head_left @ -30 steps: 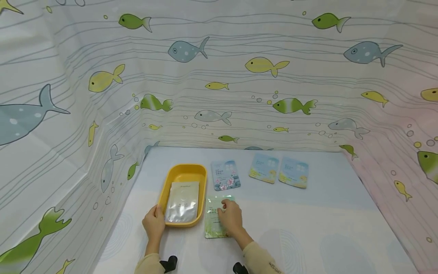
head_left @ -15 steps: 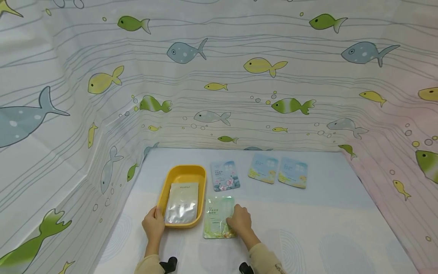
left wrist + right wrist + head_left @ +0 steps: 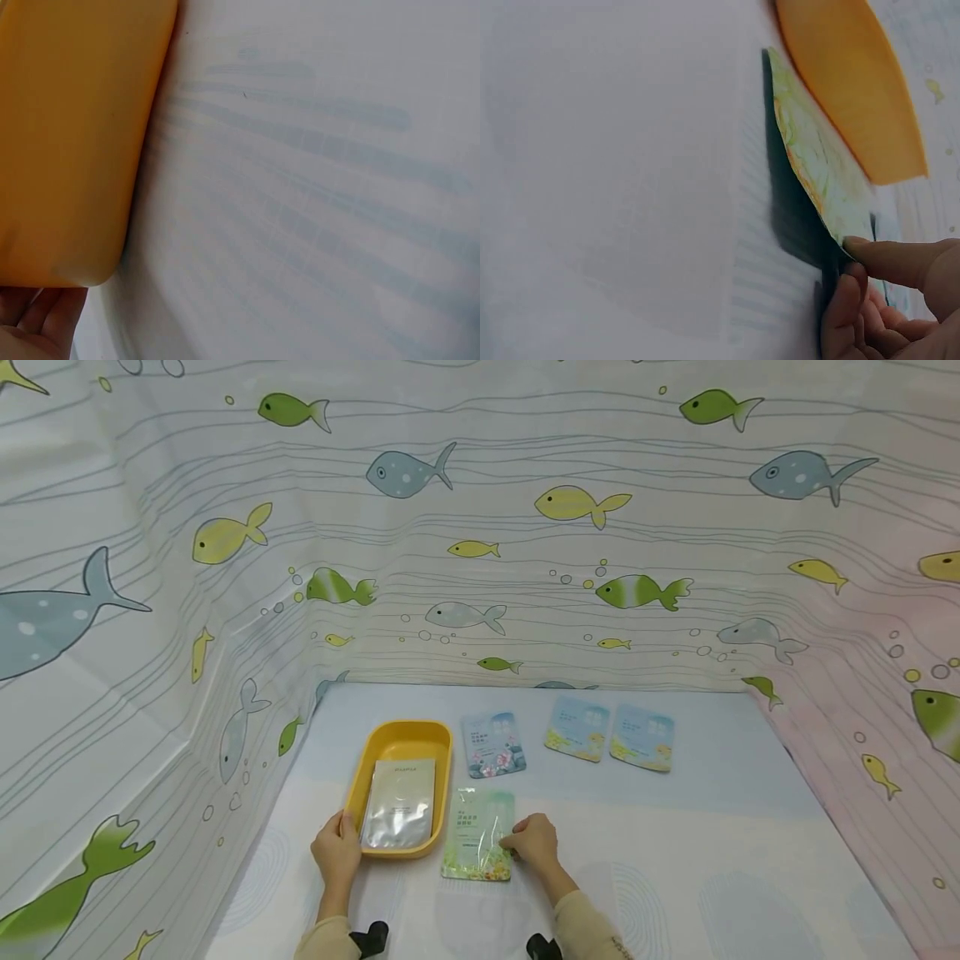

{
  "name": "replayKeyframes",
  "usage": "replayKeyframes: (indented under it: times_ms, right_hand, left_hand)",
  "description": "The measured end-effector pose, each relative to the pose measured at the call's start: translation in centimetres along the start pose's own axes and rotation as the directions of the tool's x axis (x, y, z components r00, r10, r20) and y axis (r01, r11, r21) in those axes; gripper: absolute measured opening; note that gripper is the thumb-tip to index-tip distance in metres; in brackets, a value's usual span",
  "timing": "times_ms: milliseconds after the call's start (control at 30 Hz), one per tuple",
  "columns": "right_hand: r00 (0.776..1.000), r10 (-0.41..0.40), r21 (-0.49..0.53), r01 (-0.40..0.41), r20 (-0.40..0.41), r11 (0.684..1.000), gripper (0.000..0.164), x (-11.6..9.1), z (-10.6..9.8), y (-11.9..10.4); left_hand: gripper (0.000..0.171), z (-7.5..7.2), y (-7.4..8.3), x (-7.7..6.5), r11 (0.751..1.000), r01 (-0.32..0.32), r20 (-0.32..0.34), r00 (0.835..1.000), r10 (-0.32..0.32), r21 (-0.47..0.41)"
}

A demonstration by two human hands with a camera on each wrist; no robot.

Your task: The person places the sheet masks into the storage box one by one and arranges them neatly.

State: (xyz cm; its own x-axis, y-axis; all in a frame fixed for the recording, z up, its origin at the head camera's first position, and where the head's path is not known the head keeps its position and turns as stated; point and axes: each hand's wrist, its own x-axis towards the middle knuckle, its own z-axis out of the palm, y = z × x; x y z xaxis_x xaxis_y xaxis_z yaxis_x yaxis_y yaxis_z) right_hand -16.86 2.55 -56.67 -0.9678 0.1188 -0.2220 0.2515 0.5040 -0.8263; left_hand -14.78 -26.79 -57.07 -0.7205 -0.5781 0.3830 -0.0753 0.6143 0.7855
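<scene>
My left hand (image 3: 337,852) grips the near left corner of a yellow tray (image 3: 444,768). In the left wrist view its fingers (image 3: 56,315) press against the tray's outside. A cream and silver sachet (image 3: 401,802) lies inside the tray. To the right, my right hand (image 3: 536,843) pinches the right edge of a green sachet (image 3: 480,839) printed with flowers. Thumb and fingers meet on that edge in the right wrist view, where the green sachet (image 3: 821,165) is tilted up off the table, with a dark shadow beneath it.
A blue sachet with pink flowers (image 3: 493,745) lies behind the green one. Farther right are two light blue sachets, one on the left (image 3: 577,729) and one on the right (image 3: 642,737). Fish-patterned sheeting (image 3: 525,552) walls the table (image 3: 720,827) at the back and sides.
My right hand has moved from above the green sachet to its right edge and taken hold of it. That edge has come up. My left hand stays on the tray.
</scene>
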Motion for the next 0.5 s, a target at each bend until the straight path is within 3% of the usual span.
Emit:
replayKeyframes:
  times_ms: [100, 233, 367, 500]
  right_hand:
    - [0.997, 0.028, 0.126, -0.037, 0.068, 0.991, 0.017, 0.1, -0.8, 0.2]
    - [0.985, 0.025, 0.260, -0.069, 0.171, 0.963, 0.018, 0.1, -1.8, 0.1]
    - [0.975, -0.013, 0.322, -0.061, 0.224, 0.945, 0.020, 0.1, -2.7, 0.1]
    - [0.976, -0.032, 0.336, -0.044, 0.217, 0.941, 0.023, 0.1, -3.2, 0.2]
  left_hand:
    - [0.020, 0.1, 0.1, 0.0, 1.000, 0.006, -0.001, 1.000, -0.006, -0.005]
    - [0.021, 0.1, 0.2, 0.0, 1.000, 0.013, 0.005, 1.000, -0.013, -0.009]
    - [0.021, 0.1, 0.1, 0.1, 1.000, 0.010, -0.001, 1.000, -0.010, -0.008]
    - [0.019, 0.1, 0.0, 0.1, 1.000, -0.008, -0.012, 1.000, 0.008, -0.005]
